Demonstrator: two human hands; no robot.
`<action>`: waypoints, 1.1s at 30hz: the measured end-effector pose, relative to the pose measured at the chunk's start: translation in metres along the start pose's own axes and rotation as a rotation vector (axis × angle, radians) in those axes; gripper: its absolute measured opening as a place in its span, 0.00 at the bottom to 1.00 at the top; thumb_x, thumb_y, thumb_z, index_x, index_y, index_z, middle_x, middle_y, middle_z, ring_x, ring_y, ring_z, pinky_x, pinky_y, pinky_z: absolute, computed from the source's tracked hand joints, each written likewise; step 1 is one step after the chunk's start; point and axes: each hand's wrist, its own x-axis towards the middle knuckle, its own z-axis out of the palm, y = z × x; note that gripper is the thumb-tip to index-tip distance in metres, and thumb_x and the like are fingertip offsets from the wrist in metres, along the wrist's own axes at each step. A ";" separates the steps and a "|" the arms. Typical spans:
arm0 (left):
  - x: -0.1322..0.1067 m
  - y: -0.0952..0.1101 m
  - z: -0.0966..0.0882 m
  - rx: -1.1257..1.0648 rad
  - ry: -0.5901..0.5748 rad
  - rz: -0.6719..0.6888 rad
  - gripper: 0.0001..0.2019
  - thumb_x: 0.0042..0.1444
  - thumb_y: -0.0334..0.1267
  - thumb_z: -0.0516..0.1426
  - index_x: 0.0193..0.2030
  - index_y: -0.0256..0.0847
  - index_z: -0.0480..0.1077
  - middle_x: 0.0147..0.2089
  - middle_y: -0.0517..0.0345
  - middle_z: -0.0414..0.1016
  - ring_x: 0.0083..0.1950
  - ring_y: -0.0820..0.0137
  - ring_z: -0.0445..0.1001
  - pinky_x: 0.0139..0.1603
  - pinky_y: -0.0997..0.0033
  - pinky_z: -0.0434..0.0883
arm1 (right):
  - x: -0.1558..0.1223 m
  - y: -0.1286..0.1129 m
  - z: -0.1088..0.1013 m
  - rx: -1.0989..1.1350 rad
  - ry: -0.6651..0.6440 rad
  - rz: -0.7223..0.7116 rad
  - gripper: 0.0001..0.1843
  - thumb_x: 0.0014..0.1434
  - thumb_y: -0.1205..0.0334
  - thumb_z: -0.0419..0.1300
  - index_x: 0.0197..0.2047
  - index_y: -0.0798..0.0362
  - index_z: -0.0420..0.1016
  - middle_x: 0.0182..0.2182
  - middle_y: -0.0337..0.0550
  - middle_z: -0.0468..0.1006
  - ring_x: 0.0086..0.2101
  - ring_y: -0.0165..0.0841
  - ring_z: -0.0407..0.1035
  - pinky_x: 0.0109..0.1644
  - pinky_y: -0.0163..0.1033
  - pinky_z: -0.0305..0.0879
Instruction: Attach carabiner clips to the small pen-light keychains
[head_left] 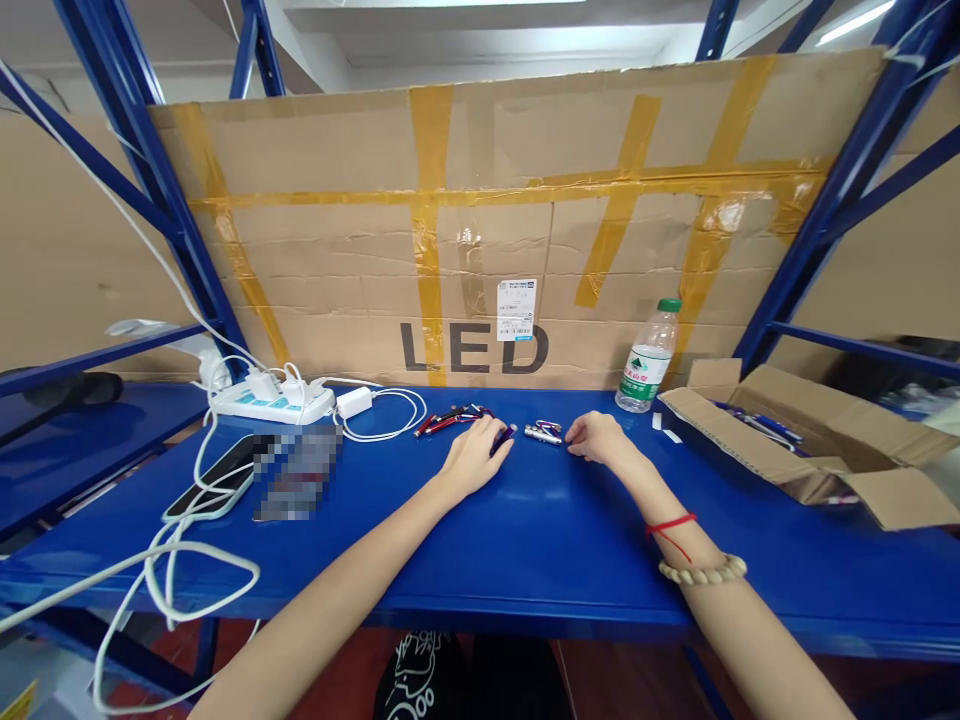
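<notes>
My left hand [474, 455] is closed on a short purple tube [504, 440] with a silvery end, low over the blue table. Just behind that hand lies a small pile of red and dark metal tubes [448, 418], partly covered by the fingers. To the right, a few silver tubes [543, 432] with some purple or blue among them rest on the table between my hands. My right hand [596, 438] is beside these, its fingers curled together at the tips; whatever they may hold is hidden.
An open cardboard box [780, 440] with blue pens or tubes stands at the right, near a water bottle [646, 360]. At the left are a white power strip [274, 400], tangled cables [176, 550] and a phone [221, 478]. A cardboard sheet [337, 240] walls the back.
</notes>
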 end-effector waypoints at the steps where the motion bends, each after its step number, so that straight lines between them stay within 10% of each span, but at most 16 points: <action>1: 0.000 0.000 0.000 0.002 0.001 0.003 0.07 0.59 0.40 0.47 0.40 0.41 0.62 0.39 0.58 0.66 0.43 0.69 0.67 0.41 0.71 0.66 | 0.002 0.002 0.003 0.004 0.036 -0.032 0.09 0.42 0.76 0.60 0.29 0.58 0.76 0.25 0.43 0.77 0.23 0.30 0.71 0.25 0.29 0.67; 7: -0.001 -0.002 -0.001 0.033 0.023 0.017 0.09 0.59 0.42 0.47 0.39 0.41 0.63 0.40 0.58 0.67 0.44 0.69 0.67 0.43 0.71 0.66 | 0.004 -0.005 0.010 0.197 0.141 -0.265 0.10 0.48 0.63 0.60 0.35 0.56 0.76 0.32 0.45 0.78 0.30 0.33 0.72 0.27 0.31 0.68; 14: -0.001 -0.005 -0.001 0.048 0.050 0.035 0.09 0.58 0.41 0.48 0.36 0.40 0.64 0.37 0.57 0.68 0.41 0.69 0.67 0.40 0.71 0.66 | -0.015 -0.035 0.019 0.617 -0.253 -0.462 0.22 0.48 0.53 0.60 0.45 0.56 0.73 0.36 0.46 0.76 0.33 0.31 0.70 0.26 0.30 0.69; 26: 0.000 -0.005 0.000 0.012 0.063 0.032 0.10 0.58 0.43 0.48 0.39 0.41 0.65 0.36 0.58 0.69 0.41 0.69 0.68 0.42 0.71 0.66 | -0.004 -0.038 0.032 0.910 0.042 -0.347 0.19 0.46 0.51 0.60 0.36 0.56 0.69 0.34 0.46 0.76 0.32 0.31 0.70 0.32 0.35 0.69; 33: -0.001 -0.004 0.000 0.008 0.050 0.004 0.07 0.58 0.35 0.47 0.38 0.41 0.64 0.38 0.58 0.69 0.41 0.70 0.68 0.43 0.70 0.66 | 0.005 -0.009 0.016 0.166 0.329 -0.458 0.06 0.52 0.60 0.58 0.35 0.50 0.71 0.32 0.38 0.75 0.34 0.31 0.69 0.39 0.36 0.64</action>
